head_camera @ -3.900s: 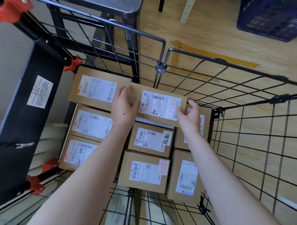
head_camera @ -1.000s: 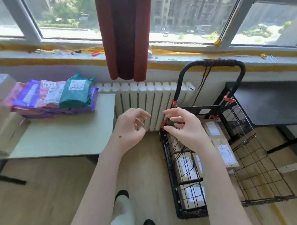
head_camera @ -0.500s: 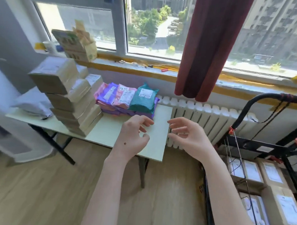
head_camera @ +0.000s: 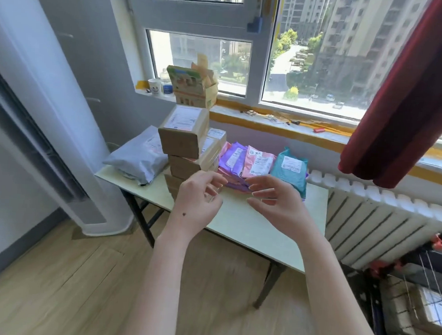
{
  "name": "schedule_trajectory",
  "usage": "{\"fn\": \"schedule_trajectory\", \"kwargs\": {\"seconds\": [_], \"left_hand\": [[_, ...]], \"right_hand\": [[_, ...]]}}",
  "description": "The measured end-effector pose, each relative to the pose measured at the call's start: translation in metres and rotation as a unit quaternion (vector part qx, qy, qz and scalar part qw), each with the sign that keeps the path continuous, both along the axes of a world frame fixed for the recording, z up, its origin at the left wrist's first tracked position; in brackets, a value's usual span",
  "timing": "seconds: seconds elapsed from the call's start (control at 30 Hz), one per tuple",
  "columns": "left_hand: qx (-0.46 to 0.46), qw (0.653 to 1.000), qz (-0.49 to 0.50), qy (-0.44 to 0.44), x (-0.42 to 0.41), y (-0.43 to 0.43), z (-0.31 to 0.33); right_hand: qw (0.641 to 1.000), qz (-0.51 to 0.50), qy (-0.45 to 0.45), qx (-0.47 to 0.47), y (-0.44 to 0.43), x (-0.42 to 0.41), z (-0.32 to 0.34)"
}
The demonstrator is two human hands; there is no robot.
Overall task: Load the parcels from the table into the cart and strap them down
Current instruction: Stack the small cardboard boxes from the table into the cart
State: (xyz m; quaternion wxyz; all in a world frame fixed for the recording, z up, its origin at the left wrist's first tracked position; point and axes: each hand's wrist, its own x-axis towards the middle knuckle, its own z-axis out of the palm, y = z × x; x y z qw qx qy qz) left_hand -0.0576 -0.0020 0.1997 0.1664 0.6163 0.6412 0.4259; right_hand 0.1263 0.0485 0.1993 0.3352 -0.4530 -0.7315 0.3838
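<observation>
A stack of brown cardboard parcels (head_camera: 183, 138) stands on the pale table (head_camera: 247, 226), its top box bearing a white label. Beside it lie purple (head_camera: 234, 159), pink (head_camera: 258, 161) and teal (head_camera: 289, 170) mailer bags, and a grey poly bag (head_camera: 139, 161) at the table's left end. My left hand (head_camera: 196, 204) and my right hand (head_camera: 276, 205) hover above the table in front of the stack, fingers loosely curled, holding nothing. The black wire cart (head_camera: 411, 302) shows at the lower right with labelled boxes inside.
A white radiator (head_camera: 379, 220) runs under the window behind the table. A red curtain (head_camera: 405, 99) hangs at the right. An open printed carton (head_camera: 193, 87) and a cup sit on the sill. A tall white unit (head_camera: 52, 124) stands left of the table.
My view has swung left from the cart to the table and come closer to it. Both empty hands have moved toward the stack of boxes.
</observation>
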Motion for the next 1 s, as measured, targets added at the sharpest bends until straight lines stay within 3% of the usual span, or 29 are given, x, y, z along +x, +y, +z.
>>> {"fn": "schedule_trajectory", "kwargs": {"seconds": [0.43,0.77,1.0], "left_hand": [[0.025,0.982,0.176,-0.065,-0.086,0.033,-0.006],[0.014,0.975,0.21,-0.075,-0.117,0.102,-0.001],[-0.044,0.96,0.213,-0.178,-0.138,0.144,-0.012]], "right_hand": [[0.998,0.057,-0.012,-0.01,0.055,-0.098,-0.002],[0.998,0.016,0.035,-0.049,0.131,-0.149,0.001],[0.995,-0.008,0.022,-0.095,0.162,-0.175,-0.01]]}}
